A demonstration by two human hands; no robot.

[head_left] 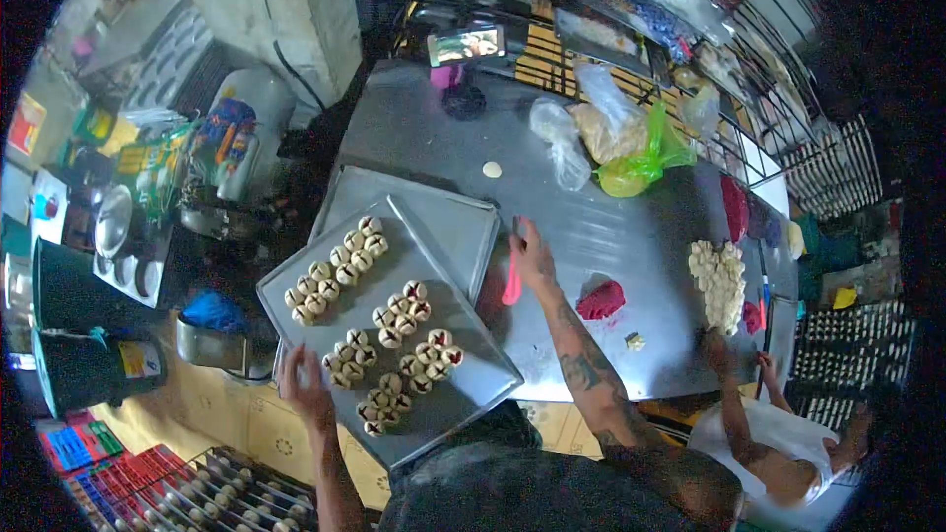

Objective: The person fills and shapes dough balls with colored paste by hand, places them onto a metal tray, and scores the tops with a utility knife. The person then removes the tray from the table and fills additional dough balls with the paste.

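My left hand (306, 384) is at the left edge of a metal baking tray (448, 424), its fingers apart and slightly blurred; whether it touches the rim I cannot tell. Small round dough pieces with cuts on top (402, 313) sit on this tray in several clusters, some showing dark red filling. Closed around a slim tool with a pink handle (511, 282), my right hand (533, 254) is above the table just right of the trays. A lump of dark red filling (600, 300) lies to the right of that forearm, near a small dough scrap (636, 342).
Another tray (424, 199) lies beneath the first. On the metal table (414, 118) are a flat dough disc (492, 169), plastic bags (611, 133), a propped phone (466, 45) and a pile of dough pieces (717, 281). A co-worker (764, 443) is at the right. Racks stand nearby.
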